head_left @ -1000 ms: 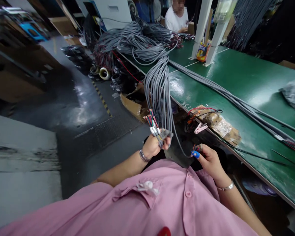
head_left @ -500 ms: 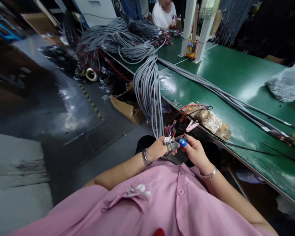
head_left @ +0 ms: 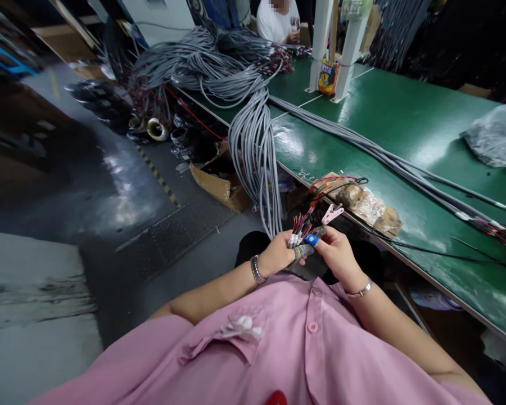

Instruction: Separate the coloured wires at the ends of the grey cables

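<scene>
My left hand [head_left: 283, 251] is closed around the ends of several grey cables, their white-banded tips and coloured wires [head_left: 300, 225] sticking up from the fist. Grey finger covers show on some of its fingers. Close beside it, my right hand [head_left: 334, 250], with blue tape on the thumb, pinches at the wires; exactly which strands it holds is too small to see. From the left hand the grey cable bundle [head_left: 255, 140] loops up over the table edge. A pink clothes peg [head_left: 333, 214] stands just beyond the right hand, by the table edge.
The green table [head_left: 405, 118] runs along the right, with a taped wooden block [head_left: 369, 208] at its edge and long cables [head_left: 375, 149] across it. An opened cardboard box [head_left: 219, 183] sits on the floor. A person in white [head_left: 278, 22] is at the far side.
Both hands have shifted slightly right in view, and the coloured wires now lean more to the right, toward the right hand. The far person's hand now holds up a bunch of wires.
</scene>
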Demonstrator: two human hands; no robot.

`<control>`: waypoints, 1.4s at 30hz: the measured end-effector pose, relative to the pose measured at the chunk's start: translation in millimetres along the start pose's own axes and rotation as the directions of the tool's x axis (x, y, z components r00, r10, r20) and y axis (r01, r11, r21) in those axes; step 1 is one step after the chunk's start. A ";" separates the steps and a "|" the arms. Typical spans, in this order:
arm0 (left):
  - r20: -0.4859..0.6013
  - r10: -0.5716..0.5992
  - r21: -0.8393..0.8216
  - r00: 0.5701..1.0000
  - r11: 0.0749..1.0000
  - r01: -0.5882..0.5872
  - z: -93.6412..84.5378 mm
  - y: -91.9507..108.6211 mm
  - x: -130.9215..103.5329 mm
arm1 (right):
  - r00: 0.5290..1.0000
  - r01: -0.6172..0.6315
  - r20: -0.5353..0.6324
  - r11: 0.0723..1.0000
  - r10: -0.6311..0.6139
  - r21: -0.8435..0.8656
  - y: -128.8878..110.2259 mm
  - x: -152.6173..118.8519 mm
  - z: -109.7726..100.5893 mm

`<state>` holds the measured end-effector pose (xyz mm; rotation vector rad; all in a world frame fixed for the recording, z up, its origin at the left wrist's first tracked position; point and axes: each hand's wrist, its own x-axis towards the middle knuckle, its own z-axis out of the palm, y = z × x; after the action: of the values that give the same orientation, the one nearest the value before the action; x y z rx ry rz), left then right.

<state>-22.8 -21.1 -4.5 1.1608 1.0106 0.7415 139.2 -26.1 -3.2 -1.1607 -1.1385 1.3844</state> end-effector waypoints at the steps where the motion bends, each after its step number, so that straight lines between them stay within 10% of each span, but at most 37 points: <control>1: -0.029 -0.015 -0.019 0.999 1.000 0.014 0.4 0.5 -0.6 | 1.000 -0.011 -0.018 1.000 0.011 0.010 0.5 0.1 0.7; 9: -0.226 0.046 -0.162 0.973 0.983 -0.084 0.3 -8.7 -1.9 | 0.998 -0.002 -0.067 0.999 0.005 0.037 -0.5 -10.2 4.1; 42: -0.327 0.055 -0.206 0.944 0.970 -0.128 2.7 -8.0 0.5 | 0.997 -0.076 -0.018 0.985 0.080 0.157 2.3 -16.8 7.7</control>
<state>-20.3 -23.7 -12.2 0.9116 1.1111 1.1163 132.8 -43.5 -3.1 -1.1165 -0.9571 1.4878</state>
